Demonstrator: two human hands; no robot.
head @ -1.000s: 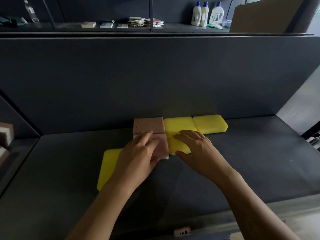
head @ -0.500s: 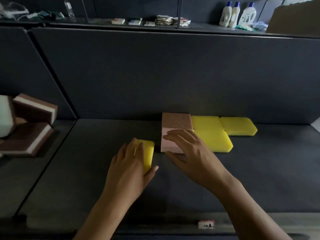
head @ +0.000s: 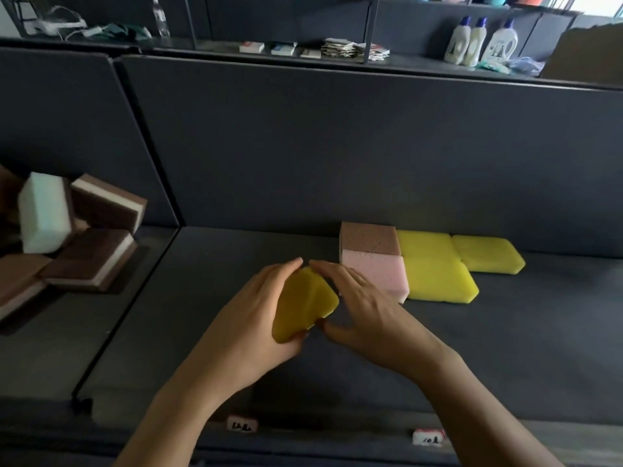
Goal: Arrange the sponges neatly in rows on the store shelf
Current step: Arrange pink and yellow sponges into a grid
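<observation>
A yellow sponge (head: 305, 303) is tilted up off the dark shelf (head: 505, 338) between my two hands. My left hand (head: 256, 318) grips its left side, fingers curled over the top edge. My right hand (head: 367, 315) touches its right side with nearly straight fingers and the thumb below. Just right of them a brown sponge (head: 369, 238) and a pink sponge (head: 374, 273) lie against each other. Beside these lie two more yellow sponges, a near one (head: 438, 278) and a far one (head: 485, 252) close to the back wall.
A vertical divider (head: 148, 156) separates a left bay holding a jumbled heap of brown-and-white sponges (head: 94, 244) and a white one (head: 43, 214). Price tags (head: 242, 424) sit on the shelf's front edge. Bottles (head: 478, 42) and small packs stand on the shelf above.
My left hand has lifted the yellow sponge off the shelf and tipped it up. My right hand left the pink sponge and came to the yellow one. The camera view turned left.
</observation>
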